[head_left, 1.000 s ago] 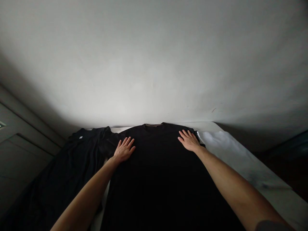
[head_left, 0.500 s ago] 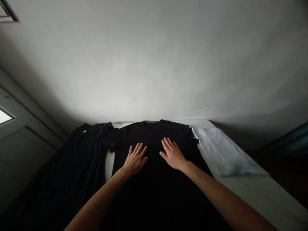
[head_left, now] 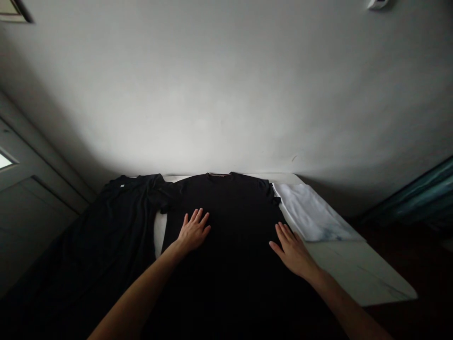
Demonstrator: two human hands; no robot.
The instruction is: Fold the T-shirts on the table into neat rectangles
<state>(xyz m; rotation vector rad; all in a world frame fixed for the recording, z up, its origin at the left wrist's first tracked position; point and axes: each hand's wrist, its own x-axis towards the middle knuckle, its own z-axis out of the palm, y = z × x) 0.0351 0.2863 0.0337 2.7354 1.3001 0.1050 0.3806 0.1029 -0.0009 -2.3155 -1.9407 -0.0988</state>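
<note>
A black T-shirt (head_left: pixel 230 208) lies spread flat on the white table (head_left: pixel 354 269), its neckline at the far edge by the wall. My left hand (head_left: pixel 193 231) rests open on the left part of the shirt, fingers somewhat spread. On its right side edge lies my right hand (head_left: pixel 292 248), also open, palm down. To the left is a second dark garment (head_left: pixel 116 226) with a small white tag near its top; it meets the T-shirt's left sleeve. A folded white cloth (head_left: pixel 311 210) lies to the right of the T-shirt. The lower part of the T-shirt fades into shadow.
A pale wall (head_left: pixel 212 94) rises directly behind the table. At the left stands a grey panelled door (head_left: pixel 31 208). Teal fabric (head_left: pixel 417 193) shows at the far right, beyond the table's right edge. A picture frame corner (head_left: pixel 14 12) is at the upper left.
My right hand has slid right and toward me, from the middle of the shirt to its right edge. My left hand stays nearly in place. The view has shifted slightly right.
</note>
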